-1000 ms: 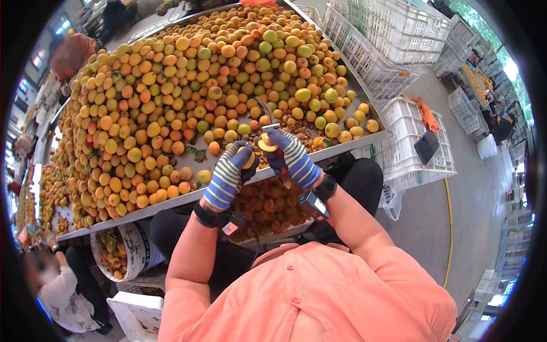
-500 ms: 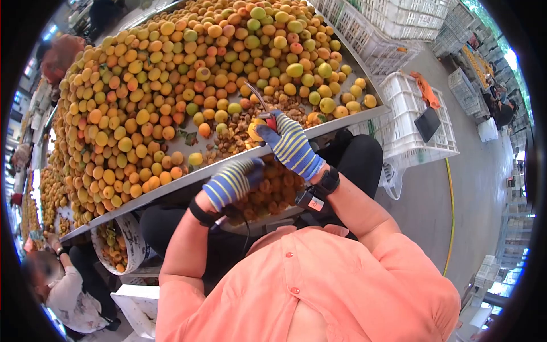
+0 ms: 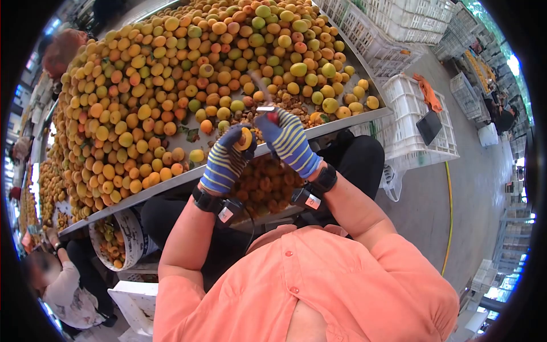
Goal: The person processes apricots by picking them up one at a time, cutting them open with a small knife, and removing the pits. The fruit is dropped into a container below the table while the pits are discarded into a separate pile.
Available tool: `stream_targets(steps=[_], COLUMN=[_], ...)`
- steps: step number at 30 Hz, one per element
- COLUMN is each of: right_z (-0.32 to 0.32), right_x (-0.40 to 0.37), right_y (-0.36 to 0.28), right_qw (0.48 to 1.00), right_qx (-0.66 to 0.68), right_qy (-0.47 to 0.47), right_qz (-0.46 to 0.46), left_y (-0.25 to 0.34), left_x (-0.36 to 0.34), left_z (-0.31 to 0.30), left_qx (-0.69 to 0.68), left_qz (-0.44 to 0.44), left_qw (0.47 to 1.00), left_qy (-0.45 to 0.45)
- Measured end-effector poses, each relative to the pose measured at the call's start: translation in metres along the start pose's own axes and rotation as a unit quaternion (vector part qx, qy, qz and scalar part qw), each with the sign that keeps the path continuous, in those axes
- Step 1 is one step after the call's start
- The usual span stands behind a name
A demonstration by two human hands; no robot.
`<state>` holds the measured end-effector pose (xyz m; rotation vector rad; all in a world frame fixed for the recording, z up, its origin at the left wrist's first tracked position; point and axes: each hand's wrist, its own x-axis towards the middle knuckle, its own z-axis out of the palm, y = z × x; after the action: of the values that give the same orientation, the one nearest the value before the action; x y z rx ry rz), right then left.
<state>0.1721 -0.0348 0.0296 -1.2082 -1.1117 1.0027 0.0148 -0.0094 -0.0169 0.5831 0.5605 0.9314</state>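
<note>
Left hand (image 3: pixel 227 162), in a striped knit glove, pinches a cut apricot (image 3: pixel 246 138) just over the table (image 3: pixel 171 181) edge. Right hand (image 3: pixel 289 142) is closed round a red-handled knife (image 3: pixel 272 117), its blade blurred. Pitting looks under way; freeing the stone would call for a steady pinch. Beyond lies a heap (image 3: pixel 171 74) of smooth, round fruit on sheet metal.

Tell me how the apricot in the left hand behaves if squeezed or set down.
Probably soft: the apricot in the left hand looks cut open, so a hard squeeze may crush it. Likely light: pinched by fingertips alone. The whole apricots on the table are round, apt to roll; a cut face may sit flat.
</note>
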Motion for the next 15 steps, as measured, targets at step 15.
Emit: stream_targets(steps=[15], right_z=[0.022], right_x=[0.019], right_y=[-0.031], right_qw=[0.971], right_qx=[0.223], right_qy=[0.086], right_qz=[-0.032], left_y=[-0.004], left_x=[-0.012], left_z=[0.045], left_qx=[-0.050], left_qz=[-0.083], left_qw=[0.993], left_qy=[0.063])
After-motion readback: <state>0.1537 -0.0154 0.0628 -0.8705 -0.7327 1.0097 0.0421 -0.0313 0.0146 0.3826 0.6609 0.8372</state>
